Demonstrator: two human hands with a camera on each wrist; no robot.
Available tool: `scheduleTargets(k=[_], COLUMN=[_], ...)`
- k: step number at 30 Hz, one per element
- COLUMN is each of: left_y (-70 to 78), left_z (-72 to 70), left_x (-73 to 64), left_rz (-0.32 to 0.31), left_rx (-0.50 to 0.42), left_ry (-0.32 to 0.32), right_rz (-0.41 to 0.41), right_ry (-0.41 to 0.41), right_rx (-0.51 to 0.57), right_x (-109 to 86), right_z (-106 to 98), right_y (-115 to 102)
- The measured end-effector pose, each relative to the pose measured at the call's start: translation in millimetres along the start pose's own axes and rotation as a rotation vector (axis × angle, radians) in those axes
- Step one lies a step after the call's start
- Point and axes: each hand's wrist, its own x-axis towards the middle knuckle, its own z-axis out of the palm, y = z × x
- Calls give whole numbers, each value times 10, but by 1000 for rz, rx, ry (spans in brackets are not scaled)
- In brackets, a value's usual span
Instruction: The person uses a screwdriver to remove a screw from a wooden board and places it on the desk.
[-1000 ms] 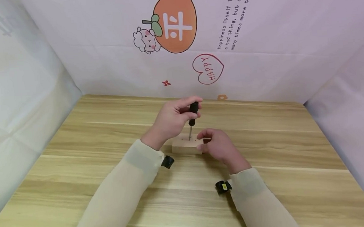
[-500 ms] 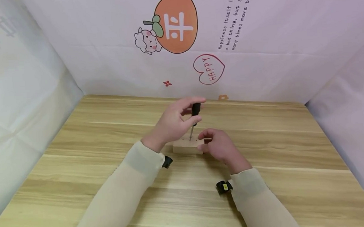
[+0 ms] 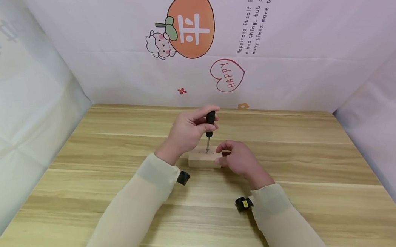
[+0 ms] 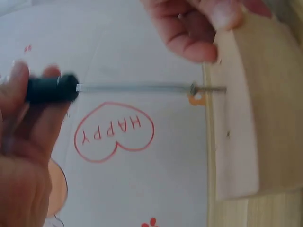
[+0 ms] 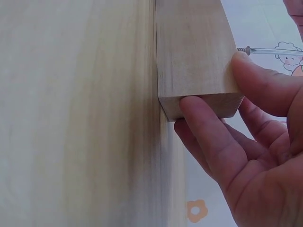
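Observation:
A pale wooden block [image 3: 204, 162] lies on the table with small holes in its top face. My left hand [image 3: 186, 131] pinches the black handle of a screwdriver [image 3: 210, 119] between thumb and fingers. The shaft points down, leaning slightly, with its tip at the head of a screw [image 4: 210, 89]. Part of the screw's thread stands out of the block, as the left wrist view shows. At the block's right end, my right hand [image 3: 239, 159] grips it, thumb [image 5: 260, 82] on the top edge and a finger against the end face in the right wrist view.
The wood-grain table [image 3: 117, 143] extends around the block on all sides. Behind it hangs a white printed cloth [image 3: 130, 74], and more cloth closes off both sides. A black wrist camera [image 3: 183, 178] sits under the left cuff, another [image 3: 243, 204] beside the right.
Half a second ago the left fingers were spread looser and the handle leaned further right; now they are drawn around it again. The right hand and block have stayed put.

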Motion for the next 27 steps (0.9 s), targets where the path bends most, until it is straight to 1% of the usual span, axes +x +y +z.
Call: scheduleTargets(k=[3,4,5,6,7,9,11,12,13,14,15,17,22,24,27], left_y=[-9,-6,-4,-5,-3,2,5,6,9,11,12,16,14,16,20], left_z=[66,77,79,72,58,9,-51,-77,-99,-116,-127,-132,-83,-52,-10], left_x=[-30,-38,-42,-43,-40,-24,-4,7,13,18,21,25,24,22,23], left_rz=[70,85,90,91,83,63,47,41,28,19,10,-10,-59,-83,-117], left_rx=[92,127,152,174,182,167,129,106,81,63,51,33,-21,2,82], left_ry=[65,71,59,32,-8,-109,-214,-251,-274,-281,-274,-229,-63,7,108], right_rz=[3,3,0,-1,-4,-9,-14,-14,-15,-15,-16,-14,-11,-10,1], right_ry=[4,5,4,4,3,-1,-6,-6,-8,-9,-10,-10,-10,-9,-8], right_rx=[10,10,10,12,15,35,65,78,89,98,100,100,85,78,95], right_x=[-2,-3,-5,-7,-8,-10,-11,-10,-9,-9,-8,-7,-7,-5,-1], right_z=[4,5,5,4,3,2,2,4,6,8,11,14,15,16,23], right_y=[-4,-5,-5,-6,-6,-4,-1,0,5,9,12,15,9,4,-3])
